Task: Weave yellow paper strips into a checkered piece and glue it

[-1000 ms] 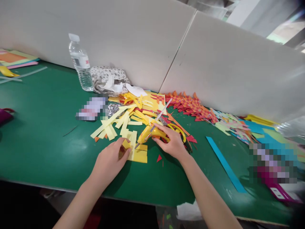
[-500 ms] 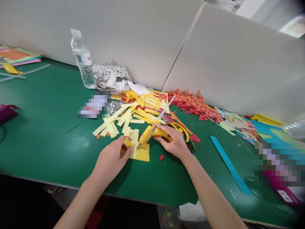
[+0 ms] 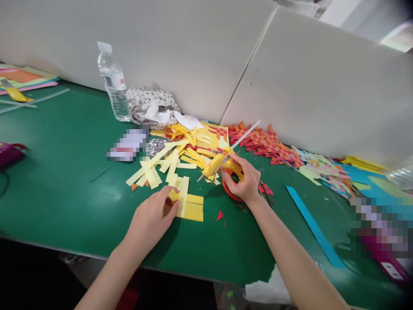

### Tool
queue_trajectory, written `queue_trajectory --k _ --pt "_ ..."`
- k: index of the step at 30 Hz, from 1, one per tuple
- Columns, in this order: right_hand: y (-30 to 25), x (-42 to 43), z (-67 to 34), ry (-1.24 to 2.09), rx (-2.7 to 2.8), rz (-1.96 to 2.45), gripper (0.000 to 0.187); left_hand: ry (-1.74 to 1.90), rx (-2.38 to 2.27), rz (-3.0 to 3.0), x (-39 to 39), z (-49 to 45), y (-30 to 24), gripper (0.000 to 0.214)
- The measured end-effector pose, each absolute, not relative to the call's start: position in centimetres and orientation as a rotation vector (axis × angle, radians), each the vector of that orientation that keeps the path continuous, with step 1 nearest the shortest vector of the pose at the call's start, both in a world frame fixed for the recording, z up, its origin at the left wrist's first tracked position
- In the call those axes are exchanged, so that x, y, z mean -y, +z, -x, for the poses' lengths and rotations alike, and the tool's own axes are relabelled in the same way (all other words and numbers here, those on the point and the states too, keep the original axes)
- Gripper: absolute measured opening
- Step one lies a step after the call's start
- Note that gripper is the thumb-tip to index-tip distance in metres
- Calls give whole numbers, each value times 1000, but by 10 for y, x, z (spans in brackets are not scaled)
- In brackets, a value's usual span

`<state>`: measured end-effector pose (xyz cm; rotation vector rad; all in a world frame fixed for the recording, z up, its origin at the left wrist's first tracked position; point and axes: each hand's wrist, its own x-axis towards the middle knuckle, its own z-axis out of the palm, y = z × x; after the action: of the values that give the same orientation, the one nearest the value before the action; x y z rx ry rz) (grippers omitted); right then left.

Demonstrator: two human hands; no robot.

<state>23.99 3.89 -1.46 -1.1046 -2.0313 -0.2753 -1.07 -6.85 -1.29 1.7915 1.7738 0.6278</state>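
Observation:
A yellow hot glue gun (image 3: 217, 163) with a clear glue stick (image 3: 245, 134) jutting from its back is gripped in my right hand (image 3: 244, 177). Its nozzle points down and left, apart from the paper. My left hand (image 3: 157, 207) pinches the folded left end of a yellow paper strip (image 3: 174, 195). Beneath and beside it lie woven yellow paper strips (image 3: 192, 211), crossed by pale yellow ones (image 3: 184, 189). Red scissor handles (image 3: 229, 189) show partly behind my right hand. A heap of loose pale yellow strips (image 3: 151, 163) spreads behind my left hand.
A water bottle (image 3: 113, 84) stands against the partition beside a patterned cloth pouch (image 3: 151, 103). Red-orange paper fish (image 3: 263, 142) pile up at the back. One blue strip (image 3: 312, 226) lies at right, near a magenta power strip (image 3: 385, 258). A blurred-out flat object (image 3: 128, 145) lies left of the heap.
My right hand has lifted the glue gun up and right, away from the woven strips, uncovering the red scissor handles. My left hand keeps its pinch in nearly the same spot.

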Motion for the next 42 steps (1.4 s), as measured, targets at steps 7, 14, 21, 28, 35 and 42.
queue_trajectory --k 7,14,21,28,35,42 --pt "-3 -54 -248 -412 1914 1164 47 636 -1779 -1805 68 12 -16 23" --pt "27 -45 -238 -417 1931 1239 46 641 -1756 -1805 68 12 -16 22" --pt "35 -10 -210 -382 1808 1179 51 652 -1759 -1801 70 12 -15 22" --pt "-8 -2 -228 -84 2119 1162 53 653 -1747 -1765 67 11 -15 21" --pt "-10 -4 -227 2 2180 1184 57 652 -1738 -1764 69 12 -15 20" --pt "-7 -1 -226 42 2246 1201 55 651 -1745 -1761 70 11 -12 20"
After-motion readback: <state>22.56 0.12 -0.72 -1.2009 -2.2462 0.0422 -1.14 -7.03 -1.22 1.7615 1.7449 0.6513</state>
